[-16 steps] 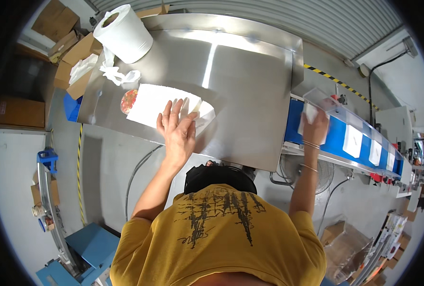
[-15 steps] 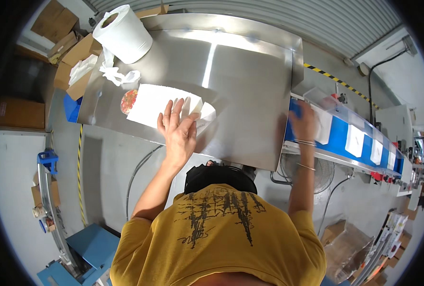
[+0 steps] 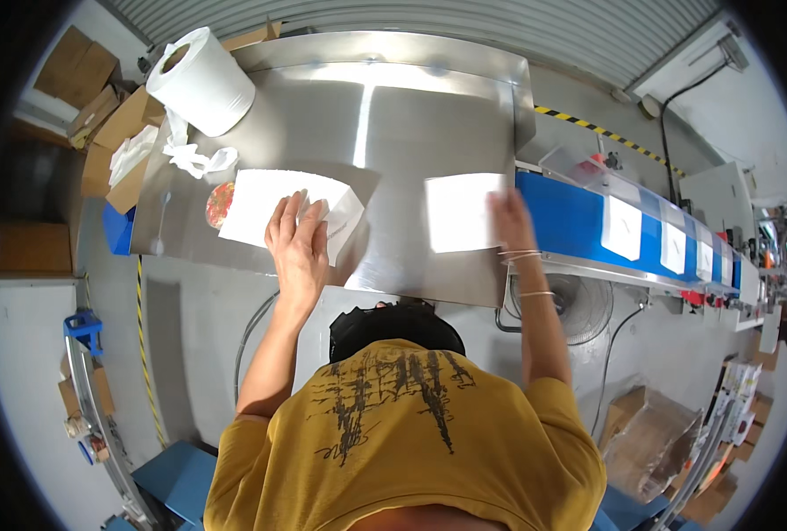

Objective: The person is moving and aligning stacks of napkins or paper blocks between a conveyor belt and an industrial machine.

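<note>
My left hand (image 3: 298, 241) rests with outstretched fingers on the right part of a row of overlapping flat white packets (image 3: 256, 205), which lies on the steel table (image 3: 393, 115). Over the table's right edge, my right hand (image 3: 511, 219) grips the right side of another flat white packet (image 3: 464, 212). Motion blurs this hand, and the thumb is hard to see. A round red-patterned piece (image 3: 220, 205) shows partly at the left end of the row; its kind is unclear.
A big white paper roll (image 3: 203, 81) with a loose strip stands at the table's back left. To the right, a blue conveyor belt (image 3: 557, 212) carries several white packets under a clear cover. An open cardboard box (image 3: 101, 164) and a fan (image 3: 579, 310) flank the table.
My right hand has moved left off the conveyor, bringing a white packet over the table. My left hand stays on the row of packets, its fingers less spread. The view has shifted slightly.
</note>
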The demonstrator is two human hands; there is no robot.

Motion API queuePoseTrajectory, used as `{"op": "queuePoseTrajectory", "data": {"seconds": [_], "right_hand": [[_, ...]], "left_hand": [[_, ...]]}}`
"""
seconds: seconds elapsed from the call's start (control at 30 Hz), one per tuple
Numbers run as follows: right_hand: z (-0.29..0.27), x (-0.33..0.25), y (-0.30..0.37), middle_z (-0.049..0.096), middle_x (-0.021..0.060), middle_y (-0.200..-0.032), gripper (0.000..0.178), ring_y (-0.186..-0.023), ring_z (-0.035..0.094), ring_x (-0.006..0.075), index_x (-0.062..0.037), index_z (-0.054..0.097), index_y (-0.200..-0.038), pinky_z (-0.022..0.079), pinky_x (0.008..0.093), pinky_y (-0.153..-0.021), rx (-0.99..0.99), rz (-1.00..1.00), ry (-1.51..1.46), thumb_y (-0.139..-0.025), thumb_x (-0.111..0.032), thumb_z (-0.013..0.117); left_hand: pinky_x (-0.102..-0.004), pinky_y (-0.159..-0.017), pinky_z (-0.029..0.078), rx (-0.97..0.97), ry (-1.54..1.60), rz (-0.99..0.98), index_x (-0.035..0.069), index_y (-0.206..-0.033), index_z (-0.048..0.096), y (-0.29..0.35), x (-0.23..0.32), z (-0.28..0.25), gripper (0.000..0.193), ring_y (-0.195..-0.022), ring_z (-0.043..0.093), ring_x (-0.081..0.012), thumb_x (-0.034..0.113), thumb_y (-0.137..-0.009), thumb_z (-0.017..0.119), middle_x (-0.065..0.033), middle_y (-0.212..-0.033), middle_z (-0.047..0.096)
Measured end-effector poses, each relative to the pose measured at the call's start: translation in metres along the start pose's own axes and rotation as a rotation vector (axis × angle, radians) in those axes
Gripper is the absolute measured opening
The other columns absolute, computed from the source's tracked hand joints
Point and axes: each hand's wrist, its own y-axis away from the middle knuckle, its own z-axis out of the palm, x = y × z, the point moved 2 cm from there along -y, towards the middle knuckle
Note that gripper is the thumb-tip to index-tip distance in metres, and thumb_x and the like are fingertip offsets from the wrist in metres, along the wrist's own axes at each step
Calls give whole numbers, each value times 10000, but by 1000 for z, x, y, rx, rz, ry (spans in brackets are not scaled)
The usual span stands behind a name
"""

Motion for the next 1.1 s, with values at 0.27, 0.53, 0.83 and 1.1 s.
{"op": "queuePoseTrajectory", "data": {"seconds": [0.27, 0.53, 0.83, 1.1], "right_hand": [[-111, -72, 26, 626, 160, -968, 465, -914, 588, 304, -46, 601, -1112, 452, 389, -806, 984, -142, 1302, -762, -310, 755], [105, -182, 17, 533, 96, -1239, 456, -1083, 536, 260, -118, 589, -1171, 457, 350, -917, -605, -584, 80, -755, -195, 761], [75, -99, 18, 460, 4, -786, 327, -711, 445, 113, -22, 532, -1053, 419, 275, -618, -222, -179, -190, -887, -257, 686], [-143, -24, 10, 600, 130, -748, 347, -674, 565, 283, -30, 611, -882, 466, 394, -661, 651, 128, 698, -828, -357, 713]], "left_hand": [[-491, -1048, 305, -10, -5, -28, 106, -1068, 686, 3, -1, -1, 318, -1270, 412, -384, -8, -774, 646, -133, -1331, 511], [-535, -1103, 172, -66, -22, -34, 156, -1018, 710, 3, 6, -5, 304, -1366, 286, -404, -4, -768, 643, -163, -1420, 423], [-461, -1076, 289, -23, -92, -66, 67, -1154, 636, -1, -15, -7, 312, -1302, 391, -363, 82, -842, 649, -163, -1356, 489], [-472, -1024, 349, 22, -15, 2, 75, -1082, 681, -2, -16, -6, 285, -1229, 458, -380, 19, -804, 651, -154, -1275, 558]]}}
